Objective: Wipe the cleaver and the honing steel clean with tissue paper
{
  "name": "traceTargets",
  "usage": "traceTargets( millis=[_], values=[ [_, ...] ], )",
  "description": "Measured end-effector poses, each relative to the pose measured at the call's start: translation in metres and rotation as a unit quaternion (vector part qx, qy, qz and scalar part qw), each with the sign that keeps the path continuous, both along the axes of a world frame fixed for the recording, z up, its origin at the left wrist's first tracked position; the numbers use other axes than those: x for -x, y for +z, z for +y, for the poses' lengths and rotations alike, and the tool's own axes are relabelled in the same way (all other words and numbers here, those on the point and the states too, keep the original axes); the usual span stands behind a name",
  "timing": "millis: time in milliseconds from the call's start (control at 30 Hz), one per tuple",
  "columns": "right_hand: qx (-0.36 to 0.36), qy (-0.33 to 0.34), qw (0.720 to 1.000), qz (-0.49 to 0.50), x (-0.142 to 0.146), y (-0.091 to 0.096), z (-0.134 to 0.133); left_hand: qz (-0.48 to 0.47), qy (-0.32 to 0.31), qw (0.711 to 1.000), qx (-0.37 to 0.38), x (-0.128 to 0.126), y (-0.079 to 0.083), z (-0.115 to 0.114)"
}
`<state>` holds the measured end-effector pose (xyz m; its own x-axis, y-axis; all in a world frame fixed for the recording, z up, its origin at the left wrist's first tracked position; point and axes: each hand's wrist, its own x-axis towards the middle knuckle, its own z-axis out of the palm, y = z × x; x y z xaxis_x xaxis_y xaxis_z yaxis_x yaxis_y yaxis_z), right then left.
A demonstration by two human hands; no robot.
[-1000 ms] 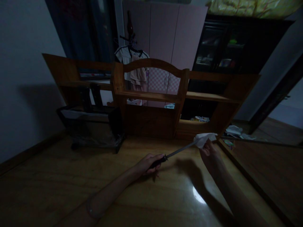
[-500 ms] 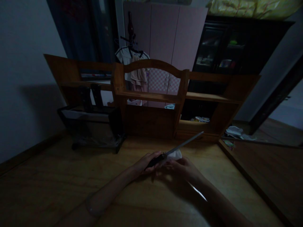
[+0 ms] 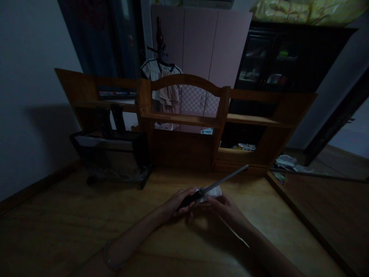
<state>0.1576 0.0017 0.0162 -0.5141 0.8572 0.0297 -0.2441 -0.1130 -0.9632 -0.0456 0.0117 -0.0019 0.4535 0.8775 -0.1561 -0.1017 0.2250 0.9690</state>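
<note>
My left hand (image 3: pixel 182 203) is closed around the black handle of a honing steel (image 3: pixel 226 180). Its thin grey rod slants up and to the right, above the wooden tabletop. Beside the base of the rod, my right hand (image 3: pixel 223 206) pinches a crumpled white cloth or tissue (image 3: pixel 213 191). The white piece touches or lies just behind the rod; which, I cannot tell. A narrow bright strip (image 3: pixel 235 232) shows under my right wrist, too dim to name. Some fingers of both hands are hidden in shadow.
A knife block (image 3: pixel 115 163) with black handles (image 3: pixel 117 117) upright in it stands at the left. Along the back of the wooden table (image 3: pixel 72 231) runs a wooden shelf unit (image 3: pixel 184 120). A raised edge (image 3: pixel 305 225) borders the table's right side. The room is dim.
The honing steel's tip sits slightly lower, and my right hand has shifted a little along with the white piece. The bright strip under my right wrist looks thinner and duller.
</note>
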Motion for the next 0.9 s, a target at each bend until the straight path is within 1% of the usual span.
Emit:
traceTargets(
  millis=[100, 200, 267, 333, 400, 467, 533, 600, 733, 800, 900],
  values=[
    [0.026, -0.027, 0.999, 0.014, -0.002, 0.001, 0.005, -0.043, -0.012, 0.999, 0.005, 0.001, -0.002, 0.005],
    [0.078, -0.039, 0.995, 0.051, -0.005, 0.002, 0.01, -0.074, -0.007, 0.997, 0.026, 0.002, -0.003, 0.009],
    [0.101, -0.056, 0.992, 0.06, -0.008, 0.002, 0.013, -0.086, 0.003, 0.995, 0.039, 0.003, -0.005, 0.01],
    [0.098, -0.065, 0.992, 0.038, -0.01, 0.002, 0.016, -0.1, 0.014, 0.994, 0.042, 0.004, -0.007, 0.012],
    [0.074, -0.07, 0.995, 0.007, -0.01, 0.0, 0.017, -0.107, 0.02, 0.993, 0.045, 0.004, -0.009, 0.013],
    [0.06, -0.077, 0.995, -0.001, -0.009, 0.0, 0.017, -0.105, 0.016, 0.993, 0.048, 0.004, -0.01, 0.013],
    [0.064, -0.082, 0.994, 0.016, -0.008, -0.001, 0.016, -0.106, 0.009, 0.993, 0.048, 0.004, -0.009, 0.013],
    [0.077, -0.072, 0.993, 0.045, -0.007, -0.001, 0.016, -0.109, 0.008, 0.993, 0.051, 0.003, -0.007, 0.012],
    [0.09, -0.054, 0.99, 0.094, -0.007, -0.004, 0.017, -0.105, 0.026, 0.992, 0.057, 0.003, -0.005, 0.01],
    [0.091, -0.056, 0.989, 0.1, -0.007, -0.006, 0.018, -0.103, 0.023, 0.993, 0.056, 0.004, -0.006, 0.01],
    [0.095, -0.062, 0.989, 0.094, -0.009, -0.008, 0.02, -0.101, -0.003, 0.993, 0.059, 0.005, -0.007, 0.012]
  ],
)
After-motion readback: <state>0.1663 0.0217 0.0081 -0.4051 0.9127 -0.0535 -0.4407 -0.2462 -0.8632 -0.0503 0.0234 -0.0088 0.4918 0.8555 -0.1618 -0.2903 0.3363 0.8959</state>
